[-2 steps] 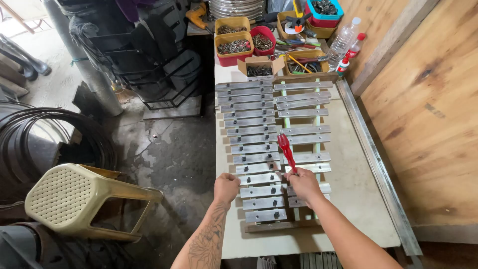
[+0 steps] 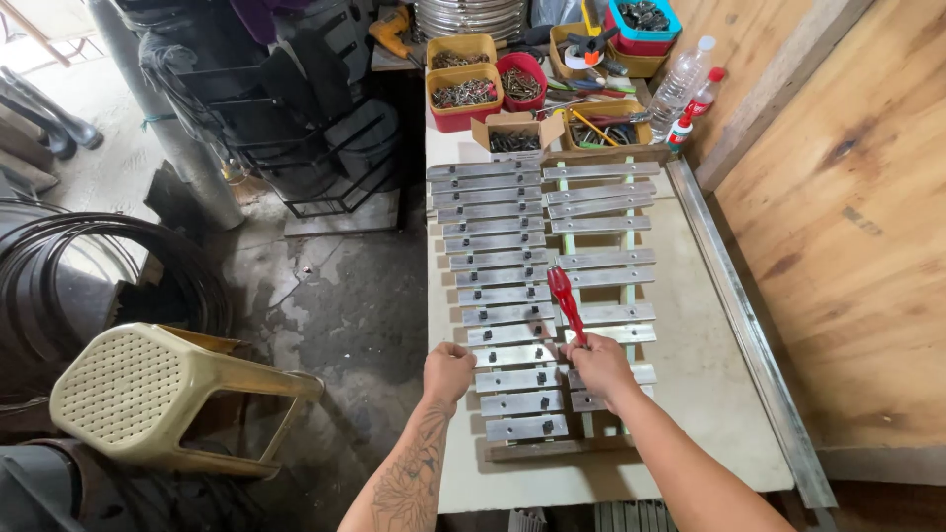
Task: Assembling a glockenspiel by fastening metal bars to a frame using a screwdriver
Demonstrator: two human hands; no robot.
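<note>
Two rows of metal bars, screwdriver at the near end

Two rows of flat grey metal bars (image 2: 512, 286) lie across pale green rails on a wooden frame, like a xylophone laid lengthwise on the desk (image 2: 705, 394). Most left-row bars show small dark fasteners; the right row has gaps.

Right hand (image 2: 598, 366) grasps a red-handled screwdriver (image 2: 565, 300). The handle points away from the person and the hand is closed round its lower part, over the near bars of the right row. The tip is hidden under the hand.

Left hand (image 2: 449, 371) is clenched in a fist at the left ends of the near bars, touching or just above them; I cannot tell whether it holds anything.

Judgement: the step in hand looks like work on a fastener at one of the near bars. The next move would call for the tip seated square on a fastener and the bar kept from shifting.

Further out: red and yellow bins of screws (image 2: 463, 94), an open cardboard box (image 2: 514, 133) and a plastic bottle (image 2: 680, 84) at the far end. A metal strip (image 2: 739, 325) edges the desk beside a plywood wall. On the floor to the left, a beige plastic stool (image 2: 148, 394) lies tipped near coiled black hose (image 2: 59, 276).
</note>
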